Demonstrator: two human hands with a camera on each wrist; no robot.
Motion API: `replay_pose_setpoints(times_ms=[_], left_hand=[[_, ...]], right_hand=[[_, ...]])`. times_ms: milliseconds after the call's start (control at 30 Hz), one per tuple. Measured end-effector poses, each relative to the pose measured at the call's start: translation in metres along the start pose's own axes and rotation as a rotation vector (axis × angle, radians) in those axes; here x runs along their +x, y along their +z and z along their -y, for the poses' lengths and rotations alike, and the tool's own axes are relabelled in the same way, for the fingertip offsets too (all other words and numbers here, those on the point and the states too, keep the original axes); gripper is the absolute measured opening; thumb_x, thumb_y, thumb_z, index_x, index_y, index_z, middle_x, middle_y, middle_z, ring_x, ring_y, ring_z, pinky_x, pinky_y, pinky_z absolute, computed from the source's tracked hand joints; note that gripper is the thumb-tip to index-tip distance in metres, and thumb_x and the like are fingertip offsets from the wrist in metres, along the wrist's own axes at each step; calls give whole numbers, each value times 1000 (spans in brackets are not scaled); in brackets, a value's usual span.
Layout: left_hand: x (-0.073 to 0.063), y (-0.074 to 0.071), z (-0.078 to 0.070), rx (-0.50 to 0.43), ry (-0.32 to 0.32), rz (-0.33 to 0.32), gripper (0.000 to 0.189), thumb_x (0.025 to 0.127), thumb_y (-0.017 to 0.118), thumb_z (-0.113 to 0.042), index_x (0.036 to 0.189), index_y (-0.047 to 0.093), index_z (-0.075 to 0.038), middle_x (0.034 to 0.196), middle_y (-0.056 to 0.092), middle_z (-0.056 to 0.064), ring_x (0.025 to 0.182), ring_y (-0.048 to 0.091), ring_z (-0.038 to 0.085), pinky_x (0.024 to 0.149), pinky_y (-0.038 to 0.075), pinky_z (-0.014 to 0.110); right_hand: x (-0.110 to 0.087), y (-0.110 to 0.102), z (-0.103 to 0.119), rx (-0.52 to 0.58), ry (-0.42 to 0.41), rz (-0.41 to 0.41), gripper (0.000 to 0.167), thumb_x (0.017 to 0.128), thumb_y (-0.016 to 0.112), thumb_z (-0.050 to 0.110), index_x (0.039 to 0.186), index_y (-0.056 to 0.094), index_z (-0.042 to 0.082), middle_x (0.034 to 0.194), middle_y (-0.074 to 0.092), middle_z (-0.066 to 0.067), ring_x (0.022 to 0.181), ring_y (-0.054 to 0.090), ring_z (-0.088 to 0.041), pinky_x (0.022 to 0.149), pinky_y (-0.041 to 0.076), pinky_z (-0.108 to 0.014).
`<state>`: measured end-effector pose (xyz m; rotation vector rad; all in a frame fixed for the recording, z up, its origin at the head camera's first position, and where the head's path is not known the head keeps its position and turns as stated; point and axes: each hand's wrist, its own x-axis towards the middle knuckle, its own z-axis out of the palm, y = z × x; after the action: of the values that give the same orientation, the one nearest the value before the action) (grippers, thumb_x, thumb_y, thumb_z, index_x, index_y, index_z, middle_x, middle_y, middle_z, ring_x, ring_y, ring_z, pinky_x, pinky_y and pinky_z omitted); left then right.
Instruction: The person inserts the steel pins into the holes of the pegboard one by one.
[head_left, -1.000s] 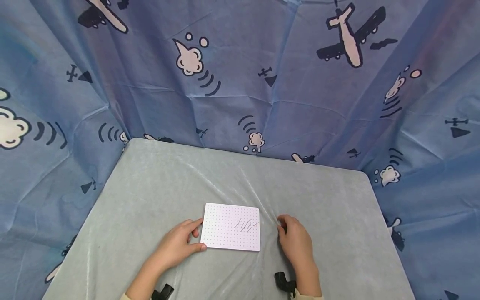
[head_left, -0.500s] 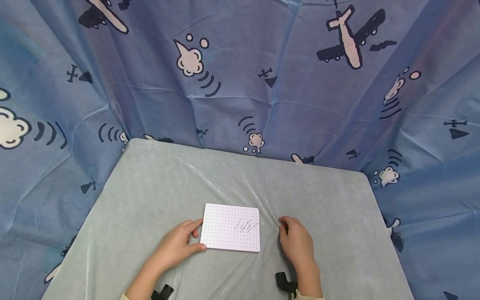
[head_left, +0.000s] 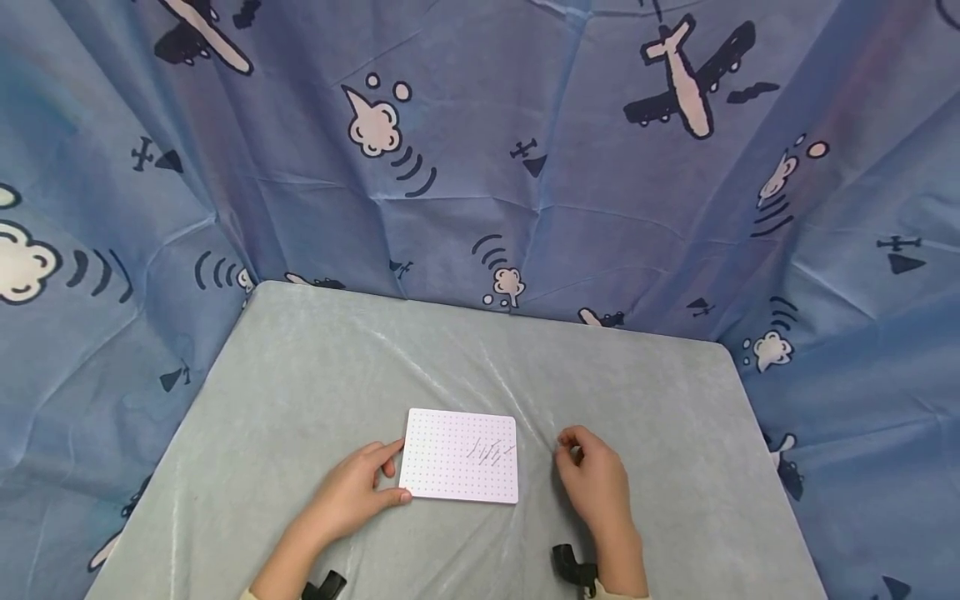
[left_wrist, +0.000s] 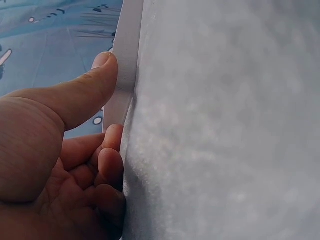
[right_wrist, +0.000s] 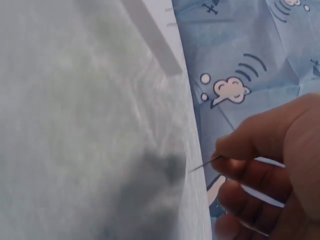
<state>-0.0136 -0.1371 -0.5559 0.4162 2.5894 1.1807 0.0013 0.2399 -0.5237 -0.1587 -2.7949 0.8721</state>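
A white pegboard (head_left: 459,456) with a grid of small holes lies flat on the table. Several thin metal pins (head_left: 491,451) stand in its right half. My left hand (head_left: 358,490) is at the board's left side, with the index fingertip and thumb touching its edge; in the left wrist view, the thumb lies against the board's side wall (left_wrist: 126,55). To the right of the board, my right hand (head_left: 597,483) is apart from it. In the right wrist view, its thumb and index finger pinch a thin metal pin (right_wrist: 204,164), which points away from the fingertips.
A wrinkled pale grey cloth covers the table (head_left: 322,358). Blue curtains (head_left: 457,150) printed with planes and clouds hang behind and at both sides. Black wrist mounts (head_left: 573,567) sit beside both wrists.
My right hand has lifted very slightly and turned a little beside the board. The left hand and the board stay in place, and the head view has shifted slightly.
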Motion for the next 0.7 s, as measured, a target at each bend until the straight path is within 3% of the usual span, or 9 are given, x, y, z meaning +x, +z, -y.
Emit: replay_pose_setpoints(times_ms=[333, 533, 700], left_hand=[[0, 2, -1, 6, 18, -12, 79, 83, 97, -32, 150, 65, -5, 94, 57, -13, 67, 44, 3, 64, 42, 26], [-1, 1, -1, 0, -4, -4, 79, 84, 96, -33, 151, 64, -5, 94, 57, -12, 68, 45, 4, 63, 41, 27], [-1, 1, -1, -3, -7, -8, 80, 84, 96, -34, 151, 64, -5, 94, 56, -12, 68, 44, 4, 63, 41, 28]], right_hand=[[-3, 4, 15, 104, -59, -63, 12, 93, 85, 5, 102, 82, 13, 82, 71, 6, 61, 51, -8, 57, 44, -29], [-5, 6, 21, 141, -109, -40, 22, 95, 84, 4, 115, 79, 10, 89, 77, 5, 58, 50, -5, 56, 45, -28], [-7, 8, 27, 154, -139, -15, 20, 95, 84, 3, 112, 78, 10, 86, 75, 7, 57, 49, -4, 55, 45, -27]])
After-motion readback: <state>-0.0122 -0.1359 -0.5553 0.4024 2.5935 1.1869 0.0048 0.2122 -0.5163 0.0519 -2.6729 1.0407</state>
